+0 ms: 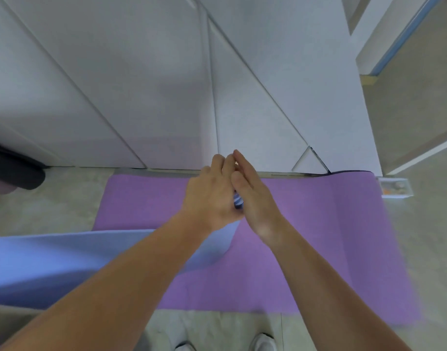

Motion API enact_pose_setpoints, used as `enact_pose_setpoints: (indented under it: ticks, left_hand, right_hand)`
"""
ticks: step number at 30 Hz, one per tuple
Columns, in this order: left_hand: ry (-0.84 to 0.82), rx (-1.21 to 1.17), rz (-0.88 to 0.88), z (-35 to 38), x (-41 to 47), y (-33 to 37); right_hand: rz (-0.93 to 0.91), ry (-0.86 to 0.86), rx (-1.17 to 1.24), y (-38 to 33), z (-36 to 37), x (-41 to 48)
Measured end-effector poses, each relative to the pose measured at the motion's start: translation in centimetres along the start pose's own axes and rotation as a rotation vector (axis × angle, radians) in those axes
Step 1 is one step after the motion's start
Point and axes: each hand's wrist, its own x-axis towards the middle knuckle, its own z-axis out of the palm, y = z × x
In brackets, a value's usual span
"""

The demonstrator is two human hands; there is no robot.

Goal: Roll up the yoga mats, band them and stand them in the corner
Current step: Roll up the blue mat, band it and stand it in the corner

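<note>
A small blue-and-white striped item (237, 200), perhaps a band, is held between the left hand (209, 196) and right hand (255, 198); the left fingers are curled round it, the right fingers kept straight against it. It could be dropped if the palms part. The purple mat (318, 236) is laid flat by the cabinet (166, 97), long axis left-right, overlapped by the blue mat (65, 262), unrolled

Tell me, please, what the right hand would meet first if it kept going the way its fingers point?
Probably the white cabinet door beyond the purple mat; the right hand points up-left at it, though depth is unclear.
</note>
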Motion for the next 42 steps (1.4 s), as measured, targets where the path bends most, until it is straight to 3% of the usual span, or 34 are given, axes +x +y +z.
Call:
enact_pose_setpoints:
  ticks: [4, 7, 10, 25, 31, 36, 42]
  left_hand:
    - [0.001, 0.049, -0.119, 1.6, -1.8, 0.5]
    - [-0.135, 0.103, -0.119, 3.2, -2.8, 0.4]
    - [-0.146, 0.099, -0.114, 3.1, -1.9, 0.1]
    - [-0.228, 0.185, -0.133, 4.0, -2.8, 0.9]
    - [-0.249, -0.067, -0.230, 1.6, -2.8, -0.3]
    - [-0.143, -0.340, -0.226, -5.5, -1.1, -1.5]
    - [-0.142, -0.686, -0.151, -20.1, -1.4, -3.5]
  right_hand:
    - [0.041, 0.046, -0.099, 3.4, 0.5, -0.3]
    - [0.164, 0.084, -0.036, 4.8, 0.7, -0.5]
    - [0.225, 0.131, 0.046, 4.1, 0.8, 0.5]
    - [0.230, 0.260, 0.042, 4.8, 1.6, -0.5]
    - [0.341, 0.078, 0.119, 3.6, -0.9, -2.7]
    - [0.284, -0.095, -0.415, 3.8, -0.9, -5.6]
    - [0.048, -0.072, -0.754, -6.5, -0.1, -5.2]
